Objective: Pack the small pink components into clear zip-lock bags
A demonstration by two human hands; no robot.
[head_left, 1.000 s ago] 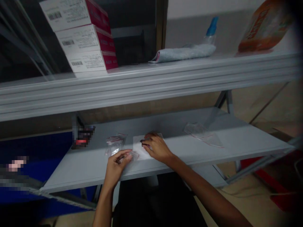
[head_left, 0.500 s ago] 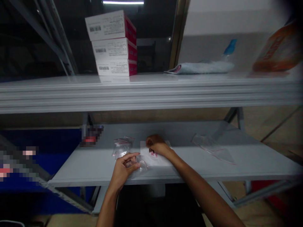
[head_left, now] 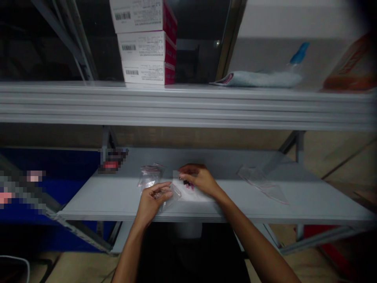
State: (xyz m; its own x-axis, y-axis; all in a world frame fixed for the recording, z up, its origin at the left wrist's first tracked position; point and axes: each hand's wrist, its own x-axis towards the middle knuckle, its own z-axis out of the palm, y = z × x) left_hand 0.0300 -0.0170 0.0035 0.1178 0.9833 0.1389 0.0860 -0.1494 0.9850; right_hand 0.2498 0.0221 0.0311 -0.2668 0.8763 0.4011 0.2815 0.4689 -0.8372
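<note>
My left hand (head_left: 154, 198) is closed on a clear plastic bag (head_left: 173, 195), holding it between thumb and fingers just above the shelf's front part. My right hand (head_left: 202, 179) is over a white sheet (head_left: 196, 196), its thumb and fingertips pinched together. A tiny dark speck shows at those fingertips, too small to name. Beneath the right hand, a little heap of small dark pieces (head_left: 186, 182) and pink pieces (head_left: 190, 187) lies on the sheet. Behind my left hand rests a stack of clear zip bags (head_left: 150, 177) with red-striped tops.
A larger flat clear bag (head_left: 262, 182) lies to the right on the grey shelf (head_left: 235, 208). Above, the upper shelf (head_left: 194, 110) bears stacked white-and-pink boxes (head_left: 144, 47), a folded cloth (head_left: 259, 79), a blue-topped bottle (head_left: 299, 54) and an orange package (head_left: 350, 70).
The view has tilted slightly downward. My right hand's fingers have lifted off the heap, uncovering more dark pieces. The bag in my left hand has turned and looks more spread.
</note>
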